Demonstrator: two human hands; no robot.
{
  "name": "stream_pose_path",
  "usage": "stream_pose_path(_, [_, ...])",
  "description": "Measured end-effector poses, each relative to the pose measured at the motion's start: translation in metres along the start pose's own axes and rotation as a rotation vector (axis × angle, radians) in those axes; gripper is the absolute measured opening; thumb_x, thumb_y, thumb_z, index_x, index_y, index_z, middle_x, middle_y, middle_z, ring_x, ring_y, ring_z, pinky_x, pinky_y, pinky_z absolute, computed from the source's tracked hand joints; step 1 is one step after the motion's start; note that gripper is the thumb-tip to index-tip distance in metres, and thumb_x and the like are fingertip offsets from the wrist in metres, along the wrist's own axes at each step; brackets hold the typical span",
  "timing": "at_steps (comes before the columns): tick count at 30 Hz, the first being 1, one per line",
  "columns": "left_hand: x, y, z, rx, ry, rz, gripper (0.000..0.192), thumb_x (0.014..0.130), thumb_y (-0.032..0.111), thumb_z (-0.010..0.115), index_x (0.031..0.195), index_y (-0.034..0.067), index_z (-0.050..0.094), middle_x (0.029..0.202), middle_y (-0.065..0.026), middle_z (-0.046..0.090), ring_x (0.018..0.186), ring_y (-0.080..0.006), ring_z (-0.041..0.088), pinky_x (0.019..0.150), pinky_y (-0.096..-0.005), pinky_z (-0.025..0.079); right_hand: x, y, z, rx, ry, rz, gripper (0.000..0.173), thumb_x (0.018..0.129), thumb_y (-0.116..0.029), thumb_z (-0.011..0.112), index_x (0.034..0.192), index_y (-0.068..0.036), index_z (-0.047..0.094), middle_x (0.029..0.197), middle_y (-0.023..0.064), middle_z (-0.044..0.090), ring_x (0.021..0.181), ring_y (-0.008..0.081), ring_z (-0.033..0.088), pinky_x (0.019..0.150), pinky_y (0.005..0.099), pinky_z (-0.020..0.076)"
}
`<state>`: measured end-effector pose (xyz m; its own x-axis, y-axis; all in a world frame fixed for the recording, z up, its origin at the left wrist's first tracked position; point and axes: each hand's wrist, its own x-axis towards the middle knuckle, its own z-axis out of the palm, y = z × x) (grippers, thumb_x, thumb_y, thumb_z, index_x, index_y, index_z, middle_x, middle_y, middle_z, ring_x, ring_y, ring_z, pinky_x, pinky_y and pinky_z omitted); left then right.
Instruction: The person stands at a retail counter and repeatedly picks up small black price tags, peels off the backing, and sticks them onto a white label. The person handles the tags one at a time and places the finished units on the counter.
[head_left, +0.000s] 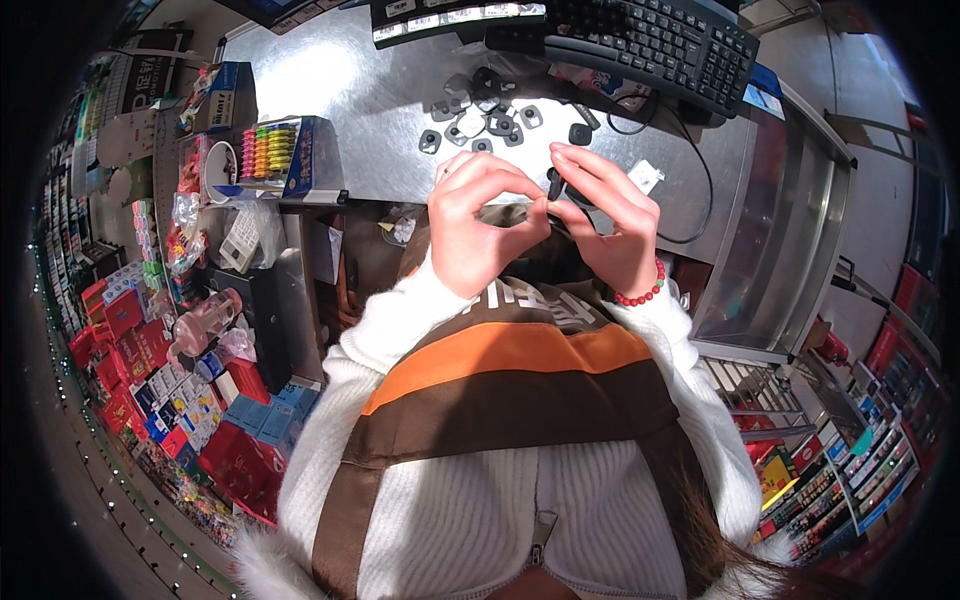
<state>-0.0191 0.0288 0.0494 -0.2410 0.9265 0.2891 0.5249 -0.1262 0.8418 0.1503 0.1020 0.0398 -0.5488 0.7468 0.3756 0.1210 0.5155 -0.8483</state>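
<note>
My left hand (484, 221) and my right hand (611, 217) meet above the near edge of a metal counter (375, 150). Their fingertips pinch a small dark object (555, 184), partly hidden by the fingers; I cannot tell exactly what it is. Just beyond lies a loose cluster of small black and grey rounded-square plastic pieces (484, 124) with round knobs, one of them whitish. A separate black piece (580, 134) sits nearer my right hand. A small white packet (645, 176) lies to the right of it.
A black keyboard (660, 45) with a looping cable (709, 180) is at the back right. On the left stand a display box of colourful items (270, 154) and a white cup (221, 171). A metal-framed tray or case (780, 247) borders the right side. Packed shop shelves surround the counter.
</note>
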Motion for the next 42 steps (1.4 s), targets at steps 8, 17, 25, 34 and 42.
stream_pose_path(8, [0.001,-0.001,0.001,0.087,-0.001,0.053,0.024,0.059,0.001,0.079,0.076,0.012,0.067,0.083,-0.0003,0.066,0.080,-0.0226,0.061,0.080,-0.0351,0.043,-0.001,0.003,0.004,-0.016,0.004,-0.022,0.052,0.071,0.012,0.074,0.121,-0.002,0.070,0.122,0.0156,0.069,0.110,0.0322,0.068,0.091,0.0368,0.0569])
stream_pose_path(17, [0.003,-0.003,0.001,-0.009,-0.005,0.002,0.022,0.059,0.001,0.077,0.076,0.010,0.067,0.085,-0.0018,0.067,0.081,-0.0237,0.061,0.079,-0.0356,0.045,-0.006,0.007,0.009,0.065,0.032,0.038,0.054,0.067,0.010,0.078,0.119,0.000,0.070,0.121,0.0170,0.069,0.111,0.0311,0.069,0.093,0.0361,0.0568])
stream_pose_path(25, [0.004,-0.006,0.002,-0.133,-0.084,-0.080,0.018,0.064,0.000,0.075,0.078,0.008,0.067,0.085,-0.0038,0.067,0.082,-0.0244,0.061,0.082,-0.0353,0.046,-0.013,0.008,0.013,0.396,-0.013,0.268,0.058,0.071,0.014,0.073,0.126,-0.001,0.066,0.130,0.0155,0.064,0.115,0.0225,0.066,0.095,0.0347,0.0571])
stream_pose_path(34, [0.000,-0.012,0.005,-0.286,-0.128,-0.177,0.013,0.076,0.008,0.080,0.081,0.005,0.068,0.093,-0.0063,0.062,0.096,-0.0226,0.058,0.090,-0.0357,0.045,-0.016,0.012,0.013,0.656,-0.012,0.400,0.059,0.075,0.018,0.065,0.131,-0.001,0.063,0.135,0.0135,0.060,0.123,0.0202,0.060,0.095,0.0308,0.0560])
stream_pose_path(42, [-0.001,-0.026,0.005,-0.564,-0.261,-0.340,0.012,0.083,0.010,0.079,0.085,0.004,0.069,0.101,-0.0058,0.054,0.102,-0.0199,0.053,0.097,-0.0336,0.041,-0.016,0.020,0.013,0.577,-0.086,0.340,0.059,0.076,0.017,0.065,0.132,-0.001,0.064,0.136,0.0140,0.059,0.124,0.0203,0.060,0.100,0.0322,0.0547])
